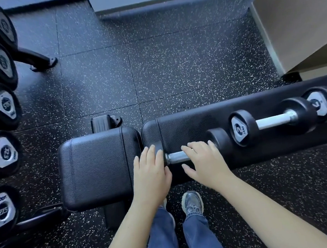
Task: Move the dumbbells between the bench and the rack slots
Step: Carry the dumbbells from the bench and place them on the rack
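Near dumbbell (181, 154) lying on the bench (198, 124), at the front edge of the long pad, steel handle running left-right. Left head mostly hidden under the left hand (151, 171); right head (220, 140) showing just past the right hand (204, 162).
Left hand flat, fingers straight and spread, resting over the left head, not curled around anything. Right hand over the right part of the handle, fingers loosely extended, thumb apart below the bar; not closed on it. Contact with the handle likely, grip not formed.
Second dumbbell (272, 121) just behind and to the right on the same pad, end plate marked "2" facing left. Third dumbbell (322, 102) at the far right, partly cut by the frame edge, close beside the second.
Seat pad (95, 168) to the left of the long pad, narrow gap between them.
Rack dumbbells (5, 151) lined up along the left edge, larger, end plates facing right, one reading "22.5", another "27.5".
Speckled black floor (163, 64) all around. Jeans (197, 238) and grey shoe (192, 203) below the bench edge.
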The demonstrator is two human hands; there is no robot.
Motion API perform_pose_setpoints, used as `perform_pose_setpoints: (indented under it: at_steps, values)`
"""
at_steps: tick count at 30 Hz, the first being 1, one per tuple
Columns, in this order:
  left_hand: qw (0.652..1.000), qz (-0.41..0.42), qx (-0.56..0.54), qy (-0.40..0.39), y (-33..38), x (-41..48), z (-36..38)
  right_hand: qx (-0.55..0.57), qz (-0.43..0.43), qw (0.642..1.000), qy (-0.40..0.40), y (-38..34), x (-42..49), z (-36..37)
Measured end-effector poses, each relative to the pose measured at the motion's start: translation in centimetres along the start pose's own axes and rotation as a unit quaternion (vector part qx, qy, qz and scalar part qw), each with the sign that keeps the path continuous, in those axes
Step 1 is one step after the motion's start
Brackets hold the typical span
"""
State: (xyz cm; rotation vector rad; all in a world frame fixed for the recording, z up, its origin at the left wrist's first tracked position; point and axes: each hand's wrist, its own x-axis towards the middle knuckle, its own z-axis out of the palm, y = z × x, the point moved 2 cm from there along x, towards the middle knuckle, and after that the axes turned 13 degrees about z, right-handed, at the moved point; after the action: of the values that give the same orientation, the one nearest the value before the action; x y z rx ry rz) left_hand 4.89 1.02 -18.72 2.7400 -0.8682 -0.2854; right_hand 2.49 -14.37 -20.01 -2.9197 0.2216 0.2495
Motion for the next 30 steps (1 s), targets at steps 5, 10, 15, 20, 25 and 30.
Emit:
perform_pose_setpoints:
  at_steps: [5, 10, 15, 20, 25, 30]
  values:
    - [0.999, 0.024, -0.009, -0.024, -0.6, 0.6, 2.3, -0.008, 0.012, 0.999, -0.045, 0.4, 1.4, 3.2]
    - [0.999, 0.034, -0.011, -0.029, -0.5, 1.5, 3.9, -0.016, 0.008, 0.996, -0.087, 1.6, 2.9, 5.3]
    - [0.999, 0.036, -0.014, -0.03, -1.0, 1.9, 5.2, 0.006, -0.03, 0.994, -0.106, 2.9, 3.5, 6.6]
    - [0.999, 0.048, -0.014, -0.022, -1.3, 1.7, 6.0, 0.013, -0.042, 0.983, -0.179, 2.8, 4.3, 7.2]
    - [0.998, 0.047, -0.029, -0.003, -1.3, 1.5, 6.3, 0.036, -0.055, 0.97, -0.233, 2.6, 5.4, 7.1]
    - [0.997, 0.069, -0.045, 0.007, -1.6, 1.5, 6.5, 0.022, -0.055, 0.958, -0.28, 2.0, 6.3, 7.2]
